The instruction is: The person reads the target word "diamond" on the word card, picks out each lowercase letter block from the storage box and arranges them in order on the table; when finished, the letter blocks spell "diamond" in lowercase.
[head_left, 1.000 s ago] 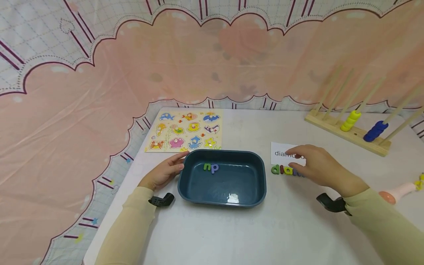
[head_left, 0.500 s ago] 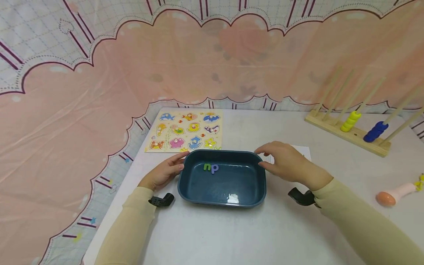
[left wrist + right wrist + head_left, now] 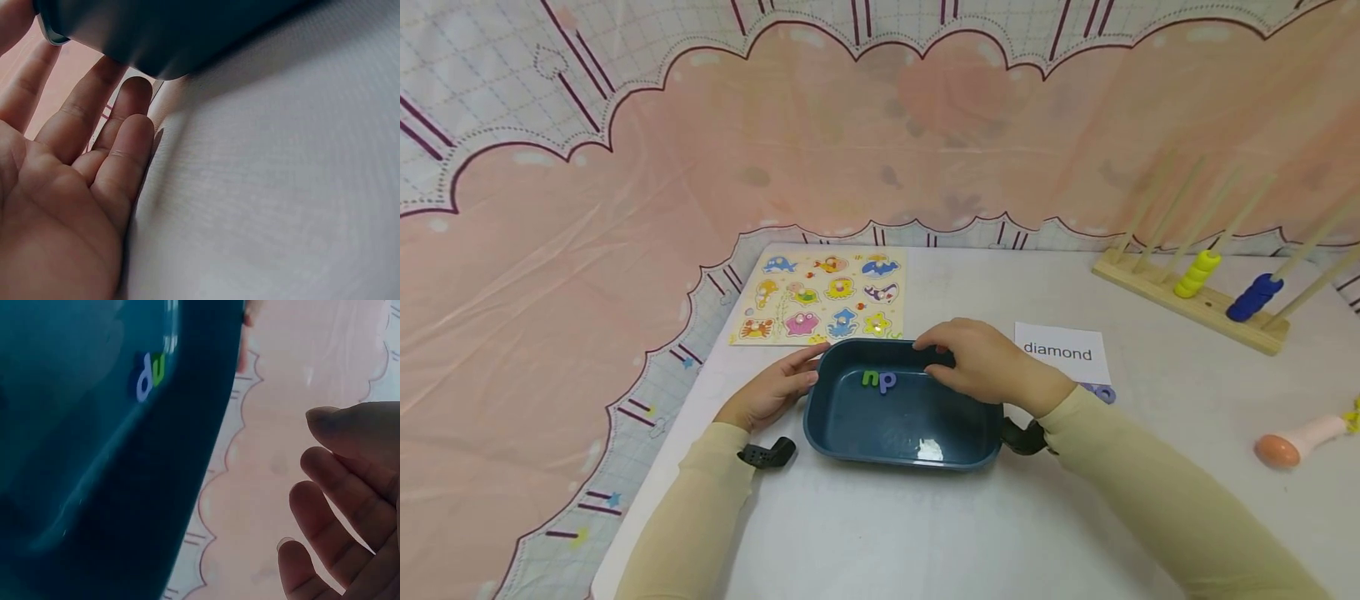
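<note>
A dark teal tray (image 3: 880, 433) holds a green letter n (image 3: 869, 379) and a purple letter p (image 3: 887, 382). At its left end my left hand (image 3: 767, 387) rests its fingertips against the rim and outer wall, the fingers fairly straight in the left wrist view. Over the tray's right part, my right hand (image 3: 981, 362) reaches in from the right. Its fingers are loosely bent with nothing between them, as the right wrist view shows. A white card (image 3: 1060, 358) reading "diamond" lies to the right. Below it shows a purple letter o (image 3: 1103, 393); my right arm hides neighbouring letters.
A sea-animal peg puzzle board (image 3: 820, 300) lies behind the tray. At the back right stands a wooden bead rack (image 3: 1187, 300) with yellow and blue beads on upright rods. A pink-handled toy (image 3: 1296, 442) lies near the right edge.
My right hand has moved left from the card and coloured letters, past the tray's right rim, to over the tray. The word on the card shows again. My left hand has stayed put.
</note>
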A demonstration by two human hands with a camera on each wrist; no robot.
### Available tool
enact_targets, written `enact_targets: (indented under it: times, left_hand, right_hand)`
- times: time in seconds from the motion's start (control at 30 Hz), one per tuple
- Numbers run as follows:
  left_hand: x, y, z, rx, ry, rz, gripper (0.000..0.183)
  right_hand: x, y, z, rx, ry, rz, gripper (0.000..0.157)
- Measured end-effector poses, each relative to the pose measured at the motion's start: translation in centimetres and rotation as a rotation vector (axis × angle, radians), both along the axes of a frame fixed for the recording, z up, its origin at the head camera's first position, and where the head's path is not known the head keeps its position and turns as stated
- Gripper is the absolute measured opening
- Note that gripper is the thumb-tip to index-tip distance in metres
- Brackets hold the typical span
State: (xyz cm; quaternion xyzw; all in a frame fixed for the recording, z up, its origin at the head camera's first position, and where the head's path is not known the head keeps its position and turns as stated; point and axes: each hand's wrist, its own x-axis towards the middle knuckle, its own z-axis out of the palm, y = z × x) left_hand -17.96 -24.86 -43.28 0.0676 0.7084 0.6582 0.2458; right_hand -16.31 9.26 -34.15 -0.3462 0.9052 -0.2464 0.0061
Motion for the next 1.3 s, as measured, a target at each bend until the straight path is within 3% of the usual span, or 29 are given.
enact_targets:
  times: [0.27, 0.67, 0.9, 1.3]
  left_hand:
    - [0.1, 0.0, 0.0, -0.001, 0.001, 0.003, 0.064]
    - [0.4, 0.1, 0.2, -0.007, 0.003, 0.003, 0.064]
    - [0.4, 0.1, 0.1, -0.014, 0.002, 0.002, 0.065]
    - [0.5, -0.1, -0.1, -0.021, -0.004, 0.002, 0.065]
  right_hand:
    - [-0.7, -2.2, -0.4, -0.010, -0.030, 0.048, 0.033]
    - [-1.3, -4.4, -1.4, 0.017, -0.167, 0.083, 0.039]
    - [-1.9, -5.8, -2.3, 0.048, -0.203, 0.137, 0.040]
    - [-2.2, -7.1, -4.3, 0.107, -0.248, 0.101, 0.040]
